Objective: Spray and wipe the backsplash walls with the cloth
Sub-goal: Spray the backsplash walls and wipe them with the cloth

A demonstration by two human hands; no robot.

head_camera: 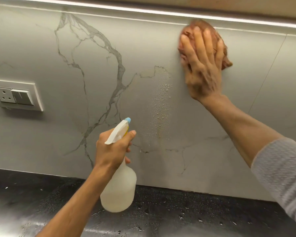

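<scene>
The grey marble-veined backsplash wall [96, 69] fills the view. A patch of spray droplets [161, 106] clings to it near the middle. My right hand [202, 69] presses an orange-brown cloth [226, 63] flat against the wall high up on the right, just under the light strip; the cloth looks blurred. My left hand [113, 149] holds a translucent spray bottle [120, 190] by its neck, with the white trigger head and blue nozzle [127, 119] pointing at the wall below the droplets.
A wall socket and switch plate [15, 95] sits at the left. A black wet countertop [161, 211] runs along the bottom. A lit strip [143, 11] under the upper cabinet borders the wall's top. A vertical panel seam [263, 77] lies to the right.
</scene>
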